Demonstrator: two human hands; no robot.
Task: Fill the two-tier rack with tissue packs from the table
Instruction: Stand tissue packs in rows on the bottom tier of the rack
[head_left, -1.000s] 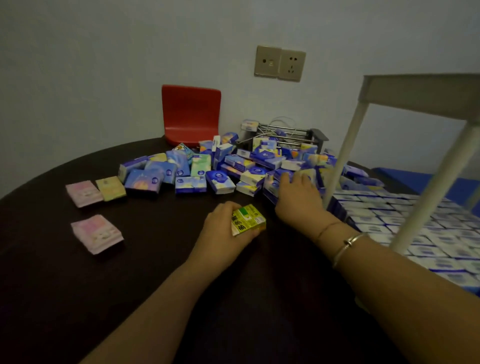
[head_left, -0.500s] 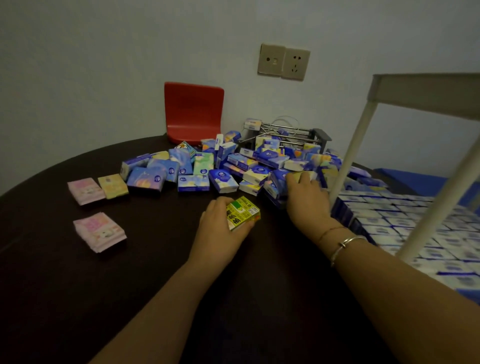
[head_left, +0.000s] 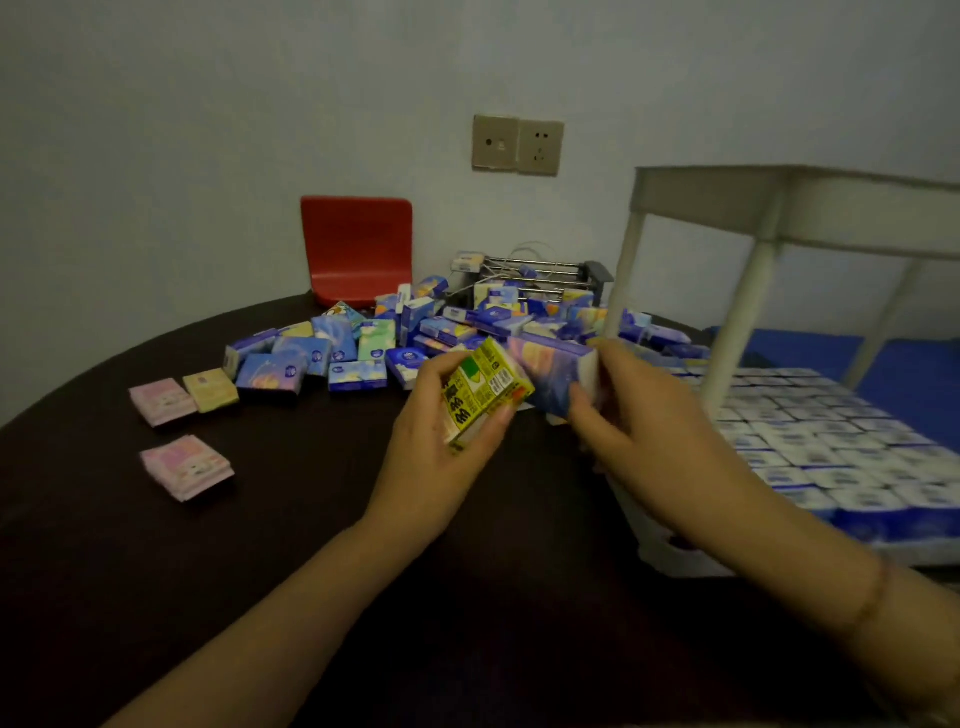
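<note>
Whereas both hands lay low at the pile's edge half a second earlier, they were now raised above the table (head_left: 156, 597) and brought close together. The left hand (head_left: 436, 447) kept its grip clenched round the yellow-green tissue pack (head_left: 480, 397), now tilted with its printed face toward the camera. The right hand (head_left: 639, 421), which had been resting on the pile, had lifted off it with a blue-purple tissue pack (head_left: 550, 374) grasped between thumb and fingers; the two packs touched or nearly touched, end to end. The right hand was motion-blurred.

The pile of tissue packs (head_left: 415, 332) lay unchanged at the far side of the table. Two pink packs (head_left: 162, 401) (head_left: 186, 466) and a tan pack (head_left: 210, 388) sat apart to the left. The white two-tier rack (head_left: 737, 332) stood at the right edge; its lower tier was covered with rows of white-and-blue packs (head_left: 831, 441), and the contents of the upper tier could not be seen.

The table was round, under a dark brown cloth. A red chair back (head_left: 358, 249) stood behind it against a pale grey wall, with a double wall socket plate (head_left: 517, 144) above. A small metal wire rack (head_left: 540, 275) sat behind the pile. A blue surface (head_left: 810, 353) showed beyond the rack legs.
</note>
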